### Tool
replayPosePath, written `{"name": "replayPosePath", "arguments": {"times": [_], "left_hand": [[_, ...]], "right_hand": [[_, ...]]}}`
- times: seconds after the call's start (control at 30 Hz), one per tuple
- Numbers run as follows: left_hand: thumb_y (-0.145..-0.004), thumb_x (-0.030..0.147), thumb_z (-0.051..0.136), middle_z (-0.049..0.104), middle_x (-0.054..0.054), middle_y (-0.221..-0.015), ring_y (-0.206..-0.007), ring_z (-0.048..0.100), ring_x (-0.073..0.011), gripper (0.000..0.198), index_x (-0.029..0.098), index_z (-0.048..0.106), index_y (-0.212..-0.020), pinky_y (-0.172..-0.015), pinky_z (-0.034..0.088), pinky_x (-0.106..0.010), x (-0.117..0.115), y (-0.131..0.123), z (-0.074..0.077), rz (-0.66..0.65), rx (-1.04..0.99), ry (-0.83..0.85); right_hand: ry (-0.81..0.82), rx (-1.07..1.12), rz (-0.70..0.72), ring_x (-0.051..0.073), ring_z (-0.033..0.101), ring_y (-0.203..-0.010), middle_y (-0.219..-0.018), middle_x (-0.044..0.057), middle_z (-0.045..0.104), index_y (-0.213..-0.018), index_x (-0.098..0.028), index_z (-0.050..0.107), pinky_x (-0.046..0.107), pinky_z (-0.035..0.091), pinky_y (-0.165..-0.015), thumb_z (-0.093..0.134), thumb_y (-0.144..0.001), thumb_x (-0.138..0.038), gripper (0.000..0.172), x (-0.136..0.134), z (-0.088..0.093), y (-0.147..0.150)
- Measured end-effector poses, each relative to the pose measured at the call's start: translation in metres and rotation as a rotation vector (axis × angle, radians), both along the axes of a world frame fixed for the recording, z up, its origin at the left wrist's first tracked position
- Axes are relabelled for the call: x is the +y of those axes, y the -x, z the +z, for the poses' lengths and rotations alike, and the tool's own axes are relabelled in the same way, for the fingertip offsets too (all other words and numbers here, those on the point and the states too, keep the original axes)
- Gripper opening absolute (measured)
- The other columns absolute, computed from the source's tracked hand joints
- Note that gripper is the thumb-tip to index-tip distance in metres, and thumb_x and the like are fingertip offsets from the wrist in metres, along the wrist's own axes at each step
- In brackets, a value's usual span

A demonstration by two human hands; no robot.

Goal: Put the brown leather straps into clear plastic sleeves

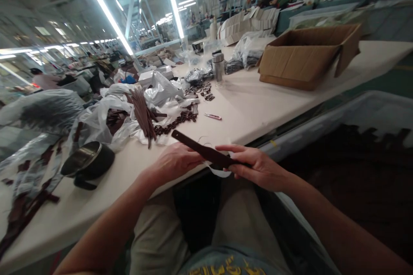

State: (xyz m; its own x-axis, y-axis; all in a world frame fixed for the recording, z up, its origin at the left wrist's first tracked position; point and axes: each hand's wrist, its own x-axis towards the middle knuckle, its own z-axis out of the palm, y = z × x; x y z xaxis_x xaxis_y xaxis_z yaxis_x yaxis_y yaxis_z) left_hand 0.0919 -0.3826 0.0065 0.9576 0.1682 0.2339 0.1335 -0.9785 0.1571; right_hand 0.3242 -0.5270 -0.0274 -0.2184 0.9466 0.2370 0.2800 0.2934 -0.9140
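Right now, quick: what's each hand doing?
Left hand: closed, holding the dark brown strap.
Right hand: closed, holding the same strap near its end.

Left hand [176,163] and right hand [258,167] bare, as are the left forearm [106,227] and right forearm [332,219]. Pale blue top [226,264] with yellow lettering [226,268], seemingly a T-shirt, only its lower part in view. Beige trousers [155,240].
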Motion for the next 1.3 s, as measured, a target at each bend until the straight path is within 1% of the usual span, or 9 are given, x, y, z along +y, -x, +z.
{"name": "replayPosePath", "arguments": {"times": [0.1,0.2,0.37,0.6,0.8,0.93,1.03,1.13,1.3], "left_hand": [[-0.095,0.030,0.049,0.072,-0.006,-0.079,-0.077,0.067,-0.0187,0.029,0.025,0.077,-0.099,-0.082,0.050,-0.030,0.004,-0.005,0.008,0.054,0.094,0.074],[-0.094,0.029,0.049,0.072,-0.006,-0.081,-0.077,0.067,-0.0183,0.029,0.025,0.078,-0.100,-0.078,0.050,-0.028,0.011,-0.006,0.008,0.115,0.062,0.083],[-0.095,0.029,0.050,0.074,-0.008,-0.088,-0.081,0.067,-0.0185,0.029,0.023,0.078,-0.099,-0.077,0.050,-0.028,0.011,-0.004,0.005,0.120,-0.043,0.093],[-0.096,0.030,0.052,0.074,-0.010,-0.105,-0.095,0.068,-0.0198,0.027,0.024,0.078,-0.100,-0.086,0.053,-0.030,-0.005,-0.009,-0.006,0.006,-0.215,0.257],[-0.092,0.025,0.054,0.073,-0.007,-0.109,-0.101,0.067,-0.0207,0.023,0.024,0.076,-0.098,-0.096,0.051,-0.035,0.000,-0.018,-0.029,0.134,-0.343,0.309],[-0.087,0.028,0.063,0.066,-0.008,-0.124,-0.112,0.061,-0.0254,0.027,0.023,0.069,-0.113,-0.099,0.049,-0.040,-0.009,-0.012,-0.043,0.472,-0.406,0.219],[-0.088,0.036,0.064,0.072,-0.007,-0.099,-0.086,0.066,-0.0230,0.017,0.021,0.071,-0.091,-0.079,0.053,-0.036,-0.033,0.003,-0.059,0.612,-0.387,0.310],[-0.088,0.038,0.062,0.071,-0.004,-0.077,-0.070,0.064,-0.0194,0.021,0.021,0.072,-0.079,-0.068,0.051,-0.032,-0.063,0.014,-0.080,0.588,-0.234,0.555],[-0.084,0.034,0.067,0.073,-0.005,-0.093,-0.080,0.065,-0.0195,0.021,0.023,0.075,-0.100,-0.074,0.050,-0.029,-0.088,0.005,-0.108,0.478,-0.101,0.714]], "right_hand": [[-0.054,-0.157,0.045,0.024,0.064,-0.111,-0.129,0.011,0.065,-0.093,-0.017,0.077,0.031,0.052,-0.091,0.057,-0.096,-0.034,0.026,0.003,-0.003,0.011],[-0.012,-0.126,0.018,0.020,0.067,-0.094,-0.117,0.009,0.069,-0.096,-0.018,0.076,0.028,0.053,-0.081,0.058,-0.095,-0.035,0.025,0.000,-0.013,0.020],[0.212,0.312,0.045,0.011,0.062,-0.068,-0.122,0.009,0.065,-0.098,-0.016,0.075,0.021,0.051,-0.059,0.065,-0.091,-0.043,0.030,-0.010,-0.028,0.015],[0.398,0.663,0.109,0.009,0.058,-0.057,-0.075,0.002,0.068,-0.098,-0.013,0.074,0.021,0.046,-0.059,0.073,-0.084,-0.052,0.042,-0.005,-0.049,0.010],[0.458,0.550,0.360,0.010,0.062,-0.062,-0.102,0.009,0.073,-0.099,-0.013,0.075,0.023,0.049,-0.060,0.071,-0.084,-0.053,0.043,-0.007,-0.053,0.018],[0.389,0.521,0.085,0.008,0.059,-0.057,-0.090,0.006,0.074,-0.098,-0.013,0.076,0.020,0.044,-0.055,0.072,-0.085,-0.050,0.040,-0.003,-0.052,0.018],[0.348,0.551,-0.127,0.008,0.059,-0.056,-0.090,0.005,0.074,-0.096,-0.013,0.076,0.021,0.043,-0.054,0.075,-0.081,-0.051,0.041,0.001,-0.054,0.015],[0.326,0.535,-0.195,0.010,0.057,-0.055,-0.072,0.002,0.070,-0.096,-0.012,0.075,0.022,0.042,-0.055,0.073,-0.080,-0.053,0.044,0.003,-0.054,0.013],[0.307,0.500,-0.188,0.009,0.052,-0.050,-0.058,-0.001,0.063,-0.096,-0.011,0.075,0.022,0.035,-0.049,0.070,-0.082,-0.054,0.046,0.001,-0.050,0.018]]}}
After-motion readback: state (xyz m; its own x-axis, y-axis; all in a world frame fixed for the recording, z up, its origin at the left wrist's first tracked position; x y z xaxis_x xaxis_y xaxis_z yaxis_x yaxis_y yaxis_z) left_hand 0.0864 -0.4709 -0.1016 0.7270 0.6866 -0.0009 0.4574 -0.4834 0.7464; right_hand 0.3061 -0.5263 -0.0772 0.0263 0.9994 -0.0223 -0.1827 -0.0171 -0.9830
